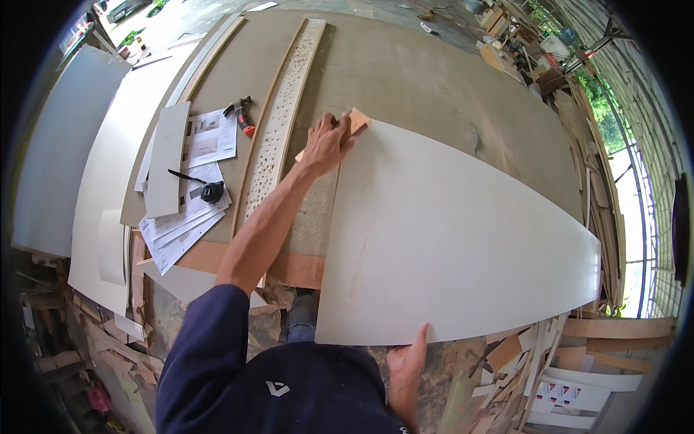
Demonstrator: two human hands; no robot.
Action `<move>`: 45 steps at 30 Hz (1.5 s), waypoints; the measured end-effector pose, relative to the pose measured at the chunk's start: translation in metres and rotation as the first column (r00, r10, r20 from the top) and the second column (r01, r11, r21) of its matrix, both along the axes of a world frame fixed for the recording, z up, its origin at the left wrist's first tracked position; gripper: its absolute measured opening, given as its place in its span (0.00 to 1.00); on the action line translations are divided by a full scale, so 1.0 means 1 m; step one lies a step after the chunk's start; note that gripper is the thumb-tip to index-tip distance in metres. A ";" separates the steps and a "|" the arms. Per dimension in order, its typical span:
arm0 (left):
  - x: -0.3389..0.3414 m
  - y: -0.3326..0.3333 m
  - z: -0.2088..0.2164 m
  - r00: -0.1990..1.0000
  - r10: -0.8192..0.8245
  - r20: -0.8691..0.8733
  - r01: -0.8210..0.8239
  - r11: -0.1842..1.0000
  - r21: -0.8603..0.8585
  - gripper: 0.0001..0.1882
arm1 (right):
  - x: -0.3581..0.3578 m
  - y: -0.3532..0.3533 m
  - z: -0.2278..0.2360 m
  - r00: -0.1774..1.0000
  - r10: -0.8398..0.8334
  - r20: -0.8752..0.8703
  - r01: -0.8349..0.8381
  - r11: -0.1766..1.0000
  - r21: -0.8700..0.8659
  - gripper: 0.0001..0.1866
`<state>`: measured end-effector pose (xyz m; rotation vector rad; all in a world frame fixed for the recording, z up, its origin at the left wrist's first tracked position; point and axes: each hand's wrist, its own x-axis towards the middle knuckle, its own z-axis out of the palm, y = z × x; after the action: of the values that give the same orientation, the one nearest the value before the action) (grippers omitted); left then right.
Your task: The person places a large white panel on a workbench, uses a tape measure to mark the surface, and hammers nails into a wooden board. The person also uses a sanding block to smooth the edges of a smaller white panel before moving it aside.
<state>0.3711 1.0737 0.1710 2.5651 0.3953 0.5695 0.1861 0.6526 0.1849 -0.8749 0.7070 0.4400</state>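
Note:
A large white panel (463,239) lies on the workbench in front of me and to my right, its near edge overhanging toward my body. My left hand (325,147) reaches to the panel's far left corner, its fingers closed over a flat orange-brown block (359,122). The block lies against the panel's left edge; my fingers cover its middle. At the near edge my right hand (408,365) grips the panel, thumb on the top face and the other fingers hidden below.
Left of my forearm lie a speckled long strip (278,116), a hammer-like tool with a red-and-black handle (241,116), printed sheets (211,137), a narrow board (168,160) and a black tape measure (212,192). Wood offcuts (506,354) crowd the floor at right. The workbench (426,79) extends beyond the panel.

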 end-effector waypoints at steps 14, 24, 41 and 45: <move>-0.174 -0.116 -0.011 0.985 -0.041 0.166 0.083 0.964 -0.251 0.34 | 0.011 0.009 -0.006 1.000 -0.021 -0.015 0.021 0.999 0.029 0.27; -0.277 -0.196 0.018 0.997 0.014 0.080 0.024 0.891 -0.454 0.36 | -0.019 -0.021 -0.002 0.997 0.071 0.021 -0.070 0.995 -0.070 0.31; -0.143 -0.116 -0.037 0.973 0.127 0.193 0.059 0.670 -0.740 0.29 | -0.018 -0.022 -0.024 0.993 0.027 0.112 -0.027 1.000 -0.008 0.32; -0.199 -0.147 -0.027 0.980 0.092 0.176 0.081 0.626 -0.775 0.29 | -0.018 -0.006 -0.001 0.998 0.003 0.066 0.001 0.998 -0.057 0.32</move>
<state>0.1716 0.9266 0.1439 1.6349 0.4533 0.4994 0.1683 0.6464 0.1840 -0.9396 0.6611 0.3913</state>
